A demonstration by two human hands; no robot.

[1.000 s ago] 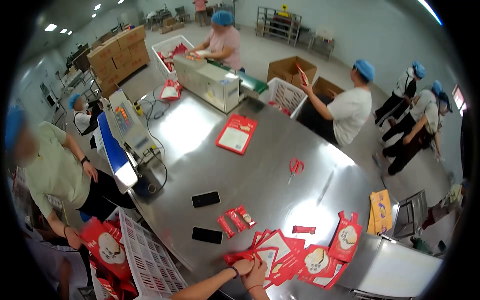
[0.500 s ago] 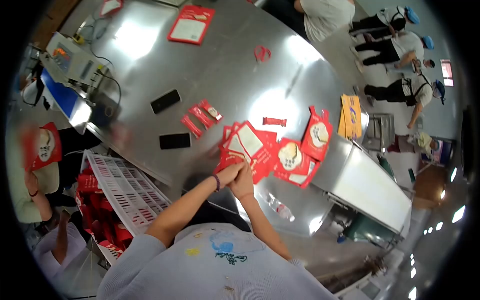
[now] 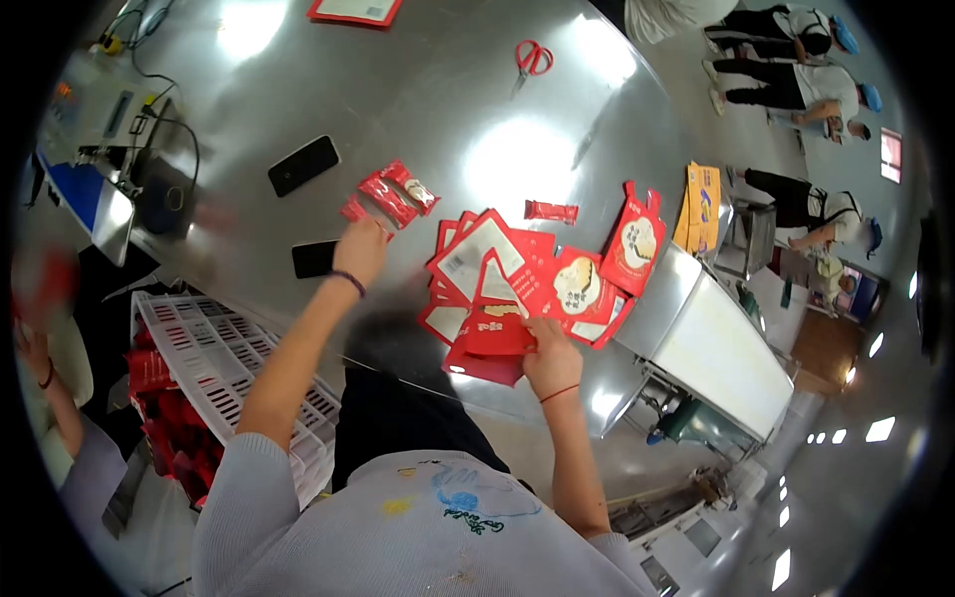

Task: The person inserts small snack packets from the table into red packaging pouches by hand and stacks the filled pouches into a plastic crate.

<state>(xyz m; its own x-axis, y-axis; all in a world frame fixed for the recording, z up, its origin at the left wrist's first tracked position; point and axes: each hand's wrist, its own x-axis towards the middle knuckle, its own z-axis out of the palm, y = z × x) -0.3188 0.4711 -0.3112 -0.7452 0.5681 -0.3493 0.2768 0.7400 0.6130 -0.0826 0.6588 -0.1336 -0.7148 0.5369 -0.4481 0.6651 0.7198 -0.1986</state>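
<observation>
My left hand (image 3: 360,253) is at the nearest of several small red wrapped packets (image 3: 390,202), its fingers closed on that packet's end. The hand covers part of the packet. My right hand (image 3: 553,360) pinches the right edge of a red printed pouch (image 3: 497,336) at the table's near side. Under and behind this pouch lies a fanned pile of flat red pouches with white label panels (image 3: 479,269). Right of the pile are red pouches with a round white picture (image 3: 579,286). A single small red packet (image 3: 551,212) lies above them.
Two black phones (image 3: 304,166) lie left of the packets. Red scissors (image 3: 532,62) rest farther back on the metal table (image 3: 418,109). Yellow packs (image 3: 698,207) lie at the right edge. A white plastic crate (image 3: 224,348) stands at the left, near red packaging. Other people stand around.
My hands were together over the pile and are now apart. The left moved left to the small packets. The right holds the pouch's edge, and a clear bottle near the table edge is out of sight.
</observation>
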